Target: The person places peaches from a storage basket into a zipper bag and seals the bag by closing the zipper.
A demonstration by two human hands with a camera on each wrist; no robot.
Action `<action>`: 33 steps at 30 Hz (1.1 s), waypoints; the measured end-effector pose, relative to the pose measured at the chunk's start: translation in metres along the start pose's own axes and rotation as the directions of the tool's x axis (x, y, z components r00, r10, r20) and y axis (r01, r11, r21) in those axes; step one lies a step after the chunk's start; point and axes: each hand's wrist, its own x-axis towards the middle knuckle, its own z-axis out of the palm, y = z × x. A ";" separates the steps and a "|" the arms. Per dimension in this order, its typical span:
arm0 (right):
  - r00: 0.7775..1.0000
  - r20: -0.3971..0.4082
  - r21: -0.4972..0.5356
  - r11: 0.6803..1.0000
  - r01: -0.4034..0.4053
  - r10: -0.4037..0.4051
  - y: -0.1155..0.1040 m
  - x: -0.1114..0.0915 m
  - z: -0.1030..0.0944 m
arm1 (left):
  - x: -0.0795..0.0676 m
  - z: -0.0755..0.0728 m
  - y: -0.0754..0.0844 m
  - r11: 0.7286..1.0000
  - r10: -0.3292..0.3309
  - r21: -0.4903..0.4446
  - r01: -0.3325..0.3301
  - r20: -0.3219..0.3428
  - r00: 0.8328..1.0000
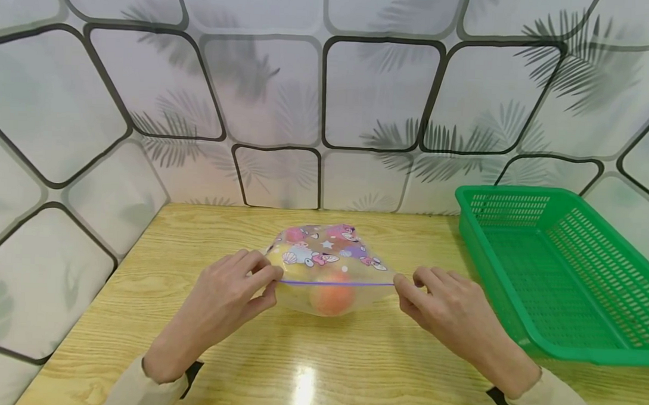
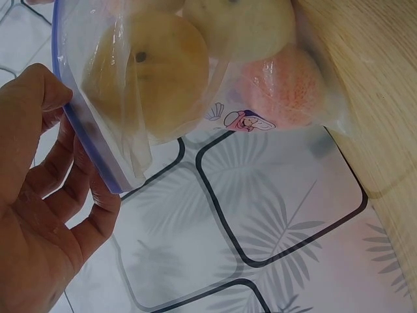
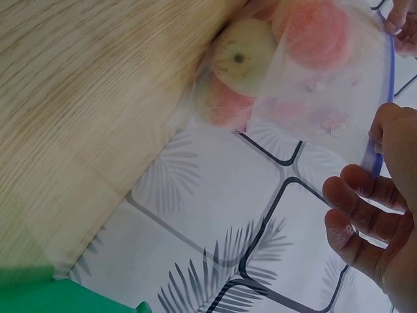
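Observation:
A clear zip bag (image 1: 327, 257) printed with shells and stars lies on the table, its purple zip edge toward me. Inside it are several round fruits: a yellowish one (image 2: 153, 75), a pale one (image 3: 242, 57) with a dark spot, and pink-red ones (image 1: 333, 295). With thumb and finger my left hand (image 1: 235, 289) pinches the left end of the zip edge. At the other end my right hand (image 1: 444, 311) pinches the same edge, its other fingers loosely curled. Between the two hands the zip edge is stretched straight. The bag's far side is partly hidden by its print.
A green plastic basket (image 1: 545, 347) with slotted walls stands to the right, close beside my right forearm. The wood-grain table (image 1: 156, 244) ends at the back against a wall covering (image 1: 382, 91) with a leaf and rounded-square pattern.

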 end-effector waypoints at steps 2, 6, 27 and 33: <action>1.000 -0.006 0.002 1.000 0.000 0.000 0.000 0.000 0.000 | 0.000 0.000 0.000 1.000 0.000 0.001 0.000 0.002 1.000; 1.000 -0.020 0.006 1.000 -0.002 0.002 0.000 0.000 0.001 | 0.000 -0.001 0.000 1.000 -0.001 -0.002 0.001 0.006 1.000; 0.976 0.036 -0.081 0.974 -0.210 0.214 0.030 0.013 0.015 | 0.005 0.011 0.000 0.974 0.038 -0.226 -0.033 0.015 0.999; 0.861 0.148 0.125 0.854 -0.505 0.487 0.019 0.020 0.017 | 0.011 0.017 0.003 0.923 0.076 -0.377 -0.082 -0.032 0.997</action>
